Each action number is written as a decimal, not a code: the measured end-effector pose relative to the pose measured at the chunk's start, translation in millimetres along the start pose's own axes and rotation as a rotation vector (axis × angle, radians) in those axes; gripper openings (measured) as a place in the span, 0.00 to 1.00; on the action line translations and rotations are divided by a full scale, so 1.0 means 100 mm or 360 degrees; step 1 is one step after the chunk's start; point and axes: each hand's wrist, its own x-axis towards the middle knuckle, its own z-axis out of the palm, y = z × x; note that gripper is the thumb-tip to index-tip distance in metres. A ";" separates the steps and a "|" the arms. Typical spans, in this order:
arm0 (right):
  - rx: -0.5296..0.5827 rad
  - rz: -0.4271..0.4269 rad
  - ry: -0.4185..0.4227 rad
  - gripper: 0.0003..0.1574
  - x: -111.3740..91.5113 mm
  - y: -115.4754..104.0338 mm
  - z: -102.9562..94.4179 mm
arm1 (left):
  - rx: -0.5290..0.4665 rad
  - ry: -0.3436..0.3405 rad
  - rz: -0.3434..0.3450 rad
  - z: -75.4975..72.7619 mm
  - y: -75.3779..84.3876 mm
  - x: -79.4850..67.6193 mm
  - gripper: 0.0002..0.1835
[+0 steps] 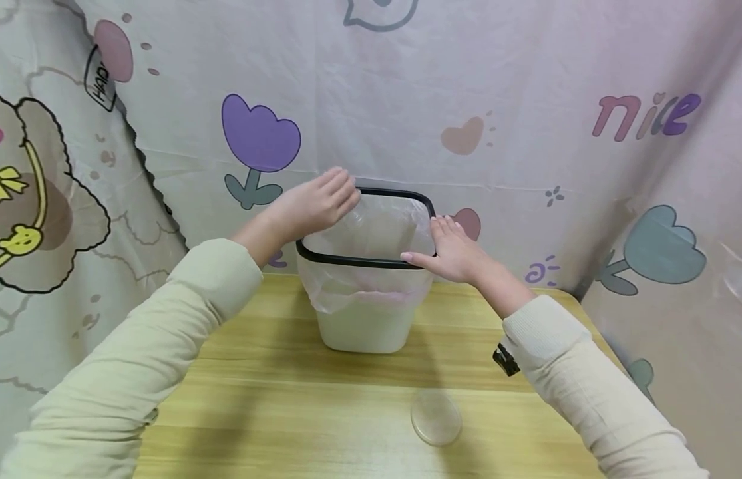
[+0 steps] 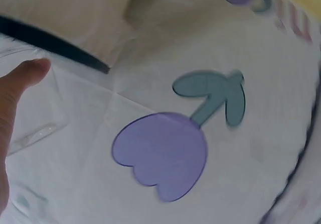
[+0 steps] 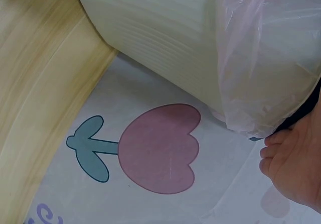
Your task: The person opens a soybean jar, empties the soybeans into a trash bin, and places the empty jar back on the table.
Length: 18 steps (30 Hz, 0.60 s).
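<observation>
A white trash can (image 1: 365,329) with a black rim ring (image 1: 371,261) stands upright on the table. A thin translucent pinkish trash bag (image 1: 371,293) lines it and folds down over the outside, under the ring. My right hand (image 1: 457,253) rests on the right side of the rim, thumb along the front edge and fingers extended at the side. In the right wrist view its fingers (image 3: 273,153) lie at the ring beside the bag. My left hand (image 1: 319,203) is over the back left part of the rim, fingers together and nothing in them; its thumb (image 2: 32,72) sticks out.
A clear round disc (image 1: 436,417) lies on the wooden table (image 1: 299,412) in front of the can, to the right. A patterned curtain (image 1: 371,120) hangs close behind the table and along both sides.
</observation>
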 end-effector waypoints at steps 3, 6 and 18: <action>-0.0002 0.0002 -0.0002 0.65 0.00 0.00 0.00 | 0.0000 -0.0037 0.0002 0.00 0.00 -0.02 0.17; -0.0006 0.0005 -0.0011 0.65 -0.01 0.00 0.00 | -0.0090 -0.0096 -0.0042 -0.01 0.00 -0.06 0.18; 0.0018 0.0019 -0.0002 0.64 -0.01 0.02 0.01 | -0.1376 -0.0059 -0.1396 -0.01 0.03 -0.41 0.48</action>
